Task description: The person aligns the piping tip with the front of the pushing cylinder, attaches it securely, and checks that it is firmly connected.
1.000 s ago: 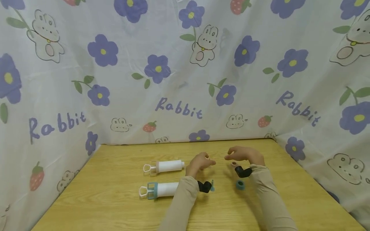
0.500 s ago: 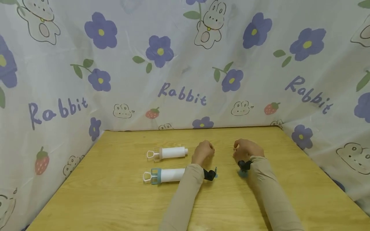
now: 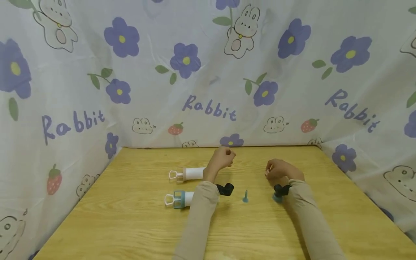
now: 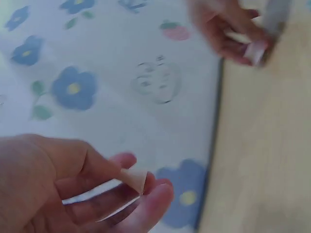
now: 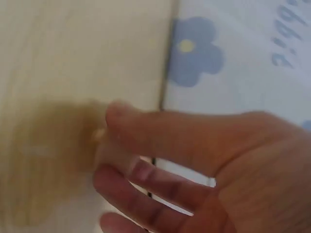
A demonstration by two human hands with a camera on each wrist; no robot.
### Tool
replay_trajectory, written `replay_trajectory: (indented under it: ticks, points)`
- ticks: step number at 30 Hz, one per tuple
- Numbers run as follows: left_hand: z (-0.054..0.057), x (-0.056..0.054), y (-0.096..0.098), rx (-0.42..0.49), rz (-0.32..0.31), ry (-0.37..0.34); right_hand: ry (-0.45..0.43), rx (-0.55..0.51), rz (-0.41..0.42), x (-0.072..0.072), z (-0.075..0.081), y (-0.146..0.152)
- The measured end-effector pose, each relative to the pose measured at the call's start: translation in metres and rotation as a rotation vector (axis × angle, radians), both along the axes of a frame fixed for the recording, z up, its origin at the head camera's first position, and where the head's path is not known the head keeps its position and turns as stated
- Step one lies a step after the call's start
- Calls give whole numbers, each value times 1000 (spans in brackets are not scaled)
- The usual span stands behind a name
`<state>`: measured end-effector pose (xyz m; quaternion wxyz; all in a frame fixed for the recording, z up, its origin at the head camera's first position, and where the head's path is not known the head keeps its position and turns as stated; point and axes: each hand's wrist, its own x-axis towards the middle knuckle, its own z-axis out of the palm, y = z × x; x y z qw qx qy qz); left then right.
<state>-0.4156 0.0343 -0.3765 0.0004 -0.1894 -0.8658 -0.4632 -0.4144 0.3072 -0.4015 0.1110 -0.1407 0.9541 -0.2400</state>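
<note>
The left hand (image 3: 223, 158) is raised over the table (image 3: 130, 224) near its far edge, its grip pinching a small pale cone-shaped tip (image 4: 134, 178) between thumb and fingers. The right hand (image 3: 279, 169) is curled toward the table's right side; whether its grip holds anything cannot be told. Two white syringe-like tubes (image 3: 190, 173) lie left of the left forearm. A small blue nozzle (image 3: 245, 196) stands between the forearms, and a blue ring (image 3: 277, 198) lies by the right wrist.
</note>
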Motion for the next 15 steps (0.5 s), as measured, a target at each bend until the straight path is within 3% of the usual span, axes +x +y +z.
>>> replay_trajectory:
  ticks: [3,8,15]
  points:
    - [15,2,-17,-69,-36,73,2,-126,95,0,12,3]
    - [36,10,-38,-229,-31,210,40,-382,152,10,41,0]
    - [54,23,-39,-250,-4,359,72,-739,156,18,64,-20]
